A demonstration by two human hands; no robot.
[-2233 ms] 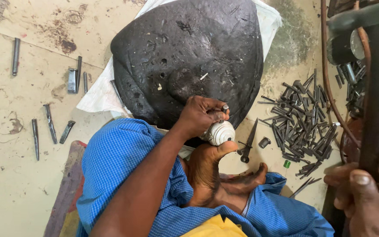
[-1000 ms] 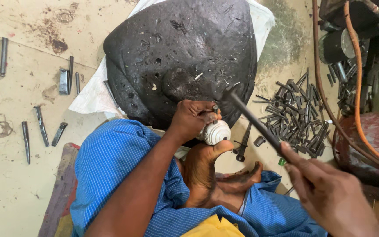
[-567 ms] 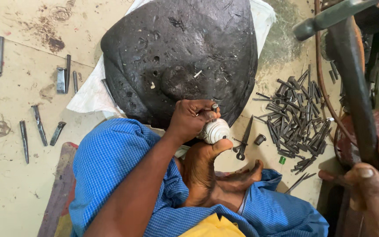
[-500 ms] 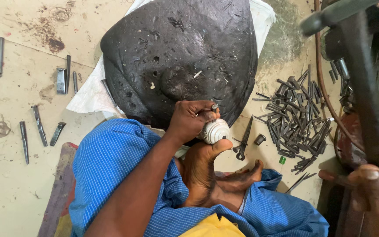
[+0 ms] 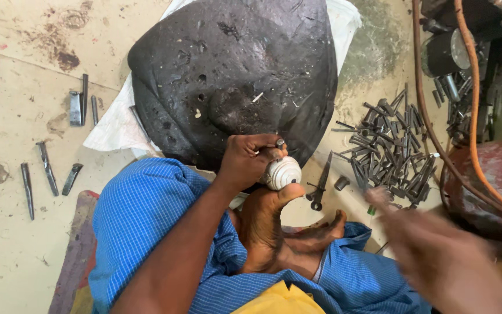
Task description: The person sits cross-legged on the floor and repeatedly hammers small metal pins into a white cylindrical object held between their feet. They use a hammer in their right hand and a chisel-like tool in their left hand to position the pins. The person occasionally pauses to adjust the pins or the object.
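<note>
Stained concrete floor [image 5: 24,250] around black block [image 5: 233,75], punches [image 5: 390,151] scattered right of it. Left hand [image 5: 245,163] pinching small punch [image 5: 279,143] on white ridged piece [image 5: 283,173] at block's near edge. Right hand [image 5: 443,256] blurred, grip unclear.

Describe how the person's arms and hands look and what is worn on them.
Both hands are bare: no gloves, rings or watch show. The left hand and its forearm are uncovered, with no sleeve in view. The right hand is a motion blur, so details are lost. Blue checked cloth covers the legs, not the arms.
</note>
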